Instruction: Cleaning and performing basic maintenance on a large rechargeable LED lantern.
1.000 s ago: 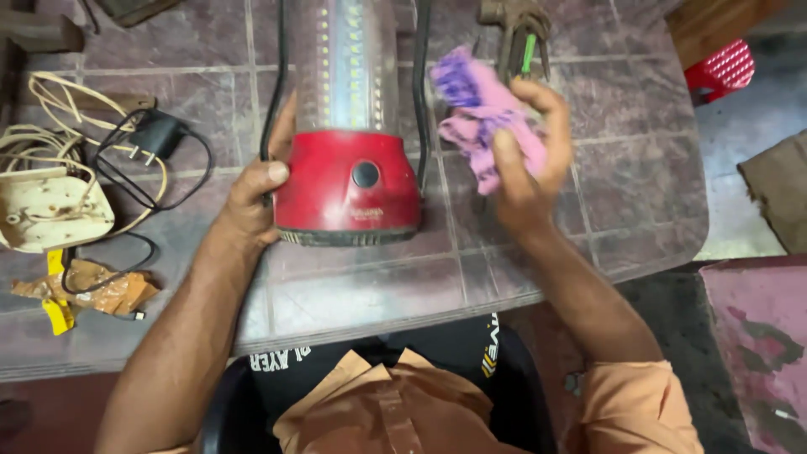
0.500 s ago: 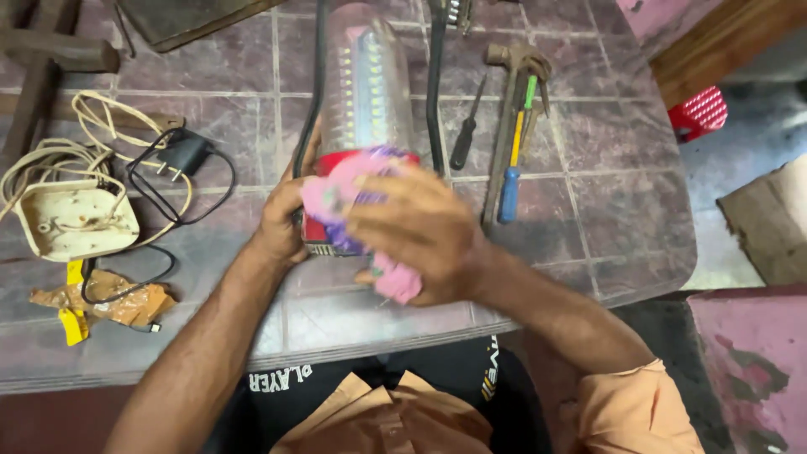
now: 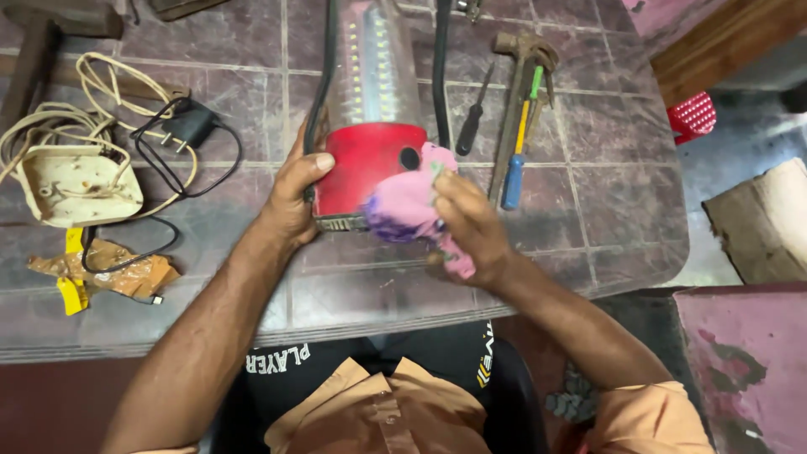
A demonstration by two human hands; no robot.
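A lantern with a red base and a clear lamp body with rows of small lights lies on the tiled table. My left hand grips the left side of the red base. My right hand holds a pink and purple cloth pressed against the base's lower right side, beside a round dark hole. A black carrying handle runs along both sides of the lamp body.
To the right lie a hammer, a blue and yellow screwdriver and a black-handled screwdriver. On the left are a cream socket box with cord, a black plug adapter and brown and yellow scraps. A red basket stands off the table.
My right hand brought the cloth from beside the lamp body down onto the red base, then slid it from the front toward the lower right side. My left hand kept its grip.
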